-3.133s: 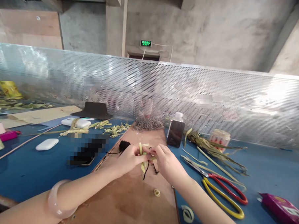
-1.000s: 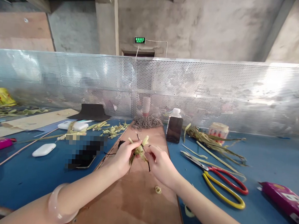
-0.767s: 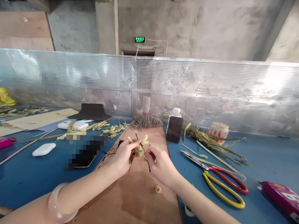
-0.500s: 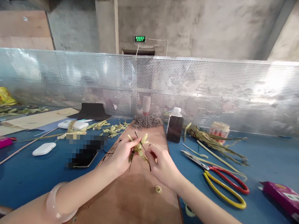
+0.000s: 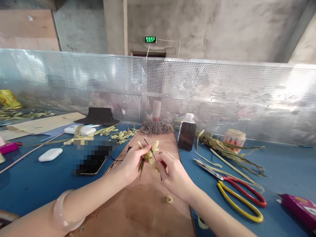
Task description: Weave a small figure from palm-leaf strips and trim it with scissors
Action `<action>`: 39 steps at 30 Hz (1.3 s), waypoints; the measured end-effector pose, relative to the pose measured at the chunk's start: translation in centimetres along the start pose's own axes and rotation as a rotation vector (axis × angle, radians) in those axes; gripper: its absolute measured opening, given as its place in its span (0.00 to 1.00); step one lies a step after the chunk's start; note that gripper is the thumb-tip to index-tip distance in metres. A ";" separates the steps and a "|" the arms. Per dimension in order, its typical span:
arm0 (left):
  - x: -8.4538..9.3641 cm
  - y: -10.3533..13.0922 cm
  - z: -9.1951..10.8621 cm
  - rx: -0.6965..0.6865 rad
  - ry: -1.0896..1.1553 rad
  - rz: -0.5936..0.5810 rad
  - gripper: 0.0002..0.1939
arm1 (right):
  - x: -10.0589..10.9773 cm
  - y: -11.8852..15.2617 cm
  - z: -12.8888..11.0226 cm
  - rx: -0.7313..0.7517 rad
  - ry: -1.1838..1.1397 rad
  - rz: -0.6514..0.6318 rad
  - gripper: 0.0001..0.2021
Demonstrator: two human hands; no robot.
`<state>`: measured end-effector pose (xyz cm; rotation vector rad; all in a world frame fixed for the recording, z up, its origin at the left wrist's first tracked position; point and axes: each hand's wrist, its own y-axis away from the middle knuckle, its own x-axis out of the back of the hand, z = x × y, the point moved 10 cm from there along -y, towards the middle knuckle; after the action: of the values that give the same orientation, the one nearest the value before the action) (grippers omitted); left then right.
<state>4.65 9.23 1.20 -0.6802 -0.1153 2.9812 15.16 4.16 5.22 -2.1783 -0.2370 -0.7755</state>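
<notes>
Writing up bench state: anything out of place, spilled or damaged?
Nothing looks spilled or broken. Slightly out of place: a pale curl lies loose on the wooden board, apart from the leaf-strip piece in the left hand. The grey cord at the board's far end is tangled.

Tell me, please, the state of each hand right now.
Left hand: closed, holding the yellow-green leaf-strip piece.
Right hand: closed, seemingly pinching the black cord.
</notes>
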 end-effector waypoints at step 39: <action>-2.5 1.2 -1.1 0.044 -0.346 -0.330 0.06 | 3.7 -0.3 2.9 -0.039 -0.057 0.161 0.08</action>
<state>7.27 7.89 1.13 -0.1177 -0.1644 2.7374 19.28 6.25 6.21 -2.2268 -0.0750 -0.6330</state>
